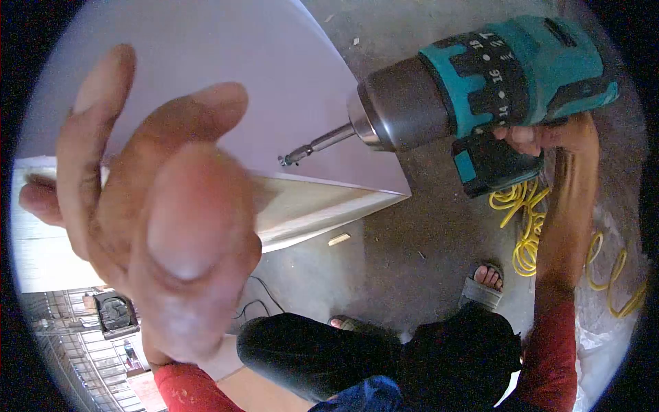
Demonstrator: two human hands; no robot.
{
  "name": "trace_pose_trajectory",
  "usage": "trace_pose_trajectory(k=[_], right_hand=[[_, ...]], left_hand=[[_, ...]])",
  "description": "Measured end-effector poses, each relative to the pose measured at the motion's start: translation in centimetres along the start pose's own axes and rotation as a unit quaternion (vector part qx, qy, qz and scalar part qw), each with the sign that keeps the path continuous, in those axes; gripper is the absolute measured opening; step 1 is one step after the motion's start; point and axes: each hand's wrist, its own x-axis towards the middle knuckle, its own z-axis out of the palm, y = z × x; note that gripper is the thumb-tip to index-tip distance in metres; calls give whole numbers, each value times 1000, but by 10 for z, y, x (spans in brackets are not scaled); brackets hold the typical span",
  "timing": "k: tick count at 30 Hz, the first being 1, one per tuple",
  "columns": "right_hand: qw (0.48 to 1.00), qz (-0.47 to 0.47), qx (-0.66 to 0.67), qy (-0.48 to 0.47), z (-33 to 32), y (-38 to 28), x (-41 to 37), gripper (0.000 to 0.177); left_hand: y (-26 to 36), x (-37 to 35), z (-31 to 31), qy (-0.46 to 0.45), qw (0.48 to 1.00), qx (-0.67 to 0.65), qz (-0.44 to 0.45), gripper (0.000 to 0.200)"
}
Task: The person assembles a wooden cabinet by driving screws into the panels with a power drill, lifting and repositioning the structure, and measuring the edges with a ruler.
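Observation:
My right hand is wrapped round the grip of a teal and black cordless drill, which points left. A slim bit runs from its dark metal chuck. At the bit's end is a small shiny piece, too small to tell whether it is a screw. The tip lies over a pale panel, near its edge; contact cannot be made out. Large and close to the camera, my left hand has its fingers apart, and no object shows in it. It hides part of the panel's edge.
A pale wooden edge runs under the panel to a pointed corner. Coiled yellow cord lies on the grey floor, with a small wood scrap nearby. My sandalled foot stands below. A black boxy object is at lower left.

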Motion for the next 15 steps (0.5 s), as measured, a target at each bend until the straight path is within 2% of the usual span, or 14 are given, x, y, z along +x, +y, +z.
trace_pose_trajectory(k=[1, 2, 3, 5, 7, 10, 11, 13, 15], right_hand=[[1000, -28, -10, 2, 4, -3, 4, 35], [994, 72, 62, -50, 7, -8, 5, 37], [972, 178, 123, -88, 9, -12, 7, 39], [957, 99, 258, -89, 18, 4, 6, 34], [969, 76, 228, -56, 21, 16, 0, 35], [995, 77, 55, 25, 7, 26, -9, 51], [996, 81, 26, 37, 3, 26, -13, 51], [995, 88, 17, 30, 3, 19, -20, 52], [995, 95, 18, 23, 3, 8, -26, 52]], left_hand=[[0, -2, 3, 22, 995, -77, -58, 44], [1, -3, 7, 52, 980, -156, -113, 46], [1, -3, 4, 29, 993, -82, -82, 50], [2, 1, -1, 7, 999, -6, -50, 54], [3, 6, -8, -21, 996, 90, 14, 50], [4, 7, -17, -62, 971, 210, 91, 46], [3, 5, -19, -70, 964, 234, 108, 45], [-10, -10, -22, 49, 994, 92, 13, 49], [-35, -34, -18, 197, 979, -23, -56, 51]])
